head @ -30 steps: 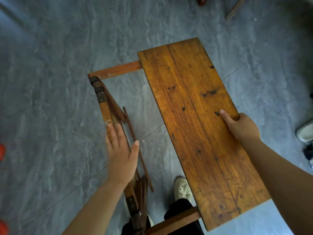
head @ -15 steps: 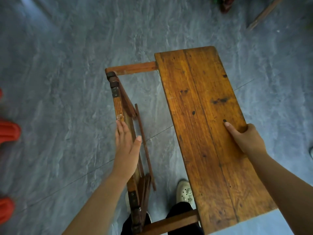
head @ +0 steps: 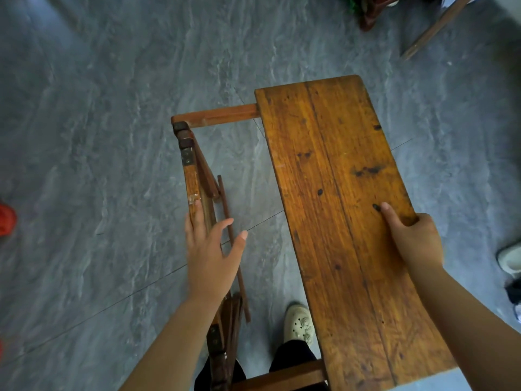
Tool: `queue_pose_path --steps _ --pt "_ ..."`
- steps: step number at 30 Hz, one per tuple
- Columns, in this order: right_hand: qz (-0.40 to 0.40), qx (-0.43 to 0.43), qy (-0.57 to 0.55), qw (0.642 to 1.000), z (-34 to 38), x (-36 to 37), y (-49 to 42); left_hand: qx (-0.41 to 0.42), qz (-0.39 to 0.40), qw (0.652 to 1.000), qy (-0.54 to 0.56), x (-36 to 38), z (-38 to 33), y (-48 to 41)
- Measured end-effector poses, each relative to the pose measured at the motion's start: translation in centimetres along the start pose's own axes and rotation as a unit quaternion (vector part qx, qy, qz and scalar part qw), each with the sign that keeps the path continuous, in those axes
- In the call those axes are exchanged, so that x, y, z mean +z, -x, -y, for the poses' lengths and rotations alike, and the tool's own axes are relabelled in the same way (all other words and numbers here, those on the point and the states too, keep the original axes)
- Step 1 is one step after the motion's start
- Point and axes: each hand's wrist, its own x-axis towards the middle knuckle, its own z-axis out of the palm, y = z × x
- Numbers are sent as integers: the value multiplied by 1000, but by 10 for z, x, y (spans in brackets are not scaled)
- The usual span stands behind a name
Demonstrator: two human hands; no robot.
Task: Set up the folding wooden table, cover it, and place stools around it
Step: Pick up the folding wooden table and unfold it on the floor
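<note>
1. Dim, soft, even light; no hard shadows or glare.
2. The grey floor (head: 118, 142) carries a pale sheen toward the upper left and darkens at the upper right corner.
3. The board (head: 332, 198) is sharp, its grain clear.
4. Edges bend with wide-angle distortion; the orange thing (head: 6, 220) at the left edge is blurred.

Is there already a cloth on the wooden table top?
No, the wooden table top is bare, and only the right hand grips its edge.
</note>
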Motion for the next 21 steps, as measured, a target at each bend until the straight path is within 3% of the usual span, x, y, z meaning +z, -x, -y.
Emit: queue_pose_path --steps 5,13,15,16,17,19,20,21 --pt "-28 23 8 999 13 -20 3 61 -11 997 44 2 -3 3" --pt "-35 26 8 999 17 -33 6 157 11 985 -65 -1 -19 -15" --pt "-37 25 11 999 17 -35 6 107 80 991 15 0 -29 -15" --pt "-37 24 13 999 17 -35 6 42 134 985 100 2 -38 -14" --pt "-38 24 11 999 17 -35 6 -40 191 961 198 4 -49 -16" --pt "-37 21 4 999 16 -35 4 -183 263 868 380 13 -66 -28" --pt "-36 20 1 999 14 -35 3 -221 286 822 440 16 -74 -35" --pt "-34 19 -2 999 13 -35 3 -226 303 799 467 19 -81 -43"
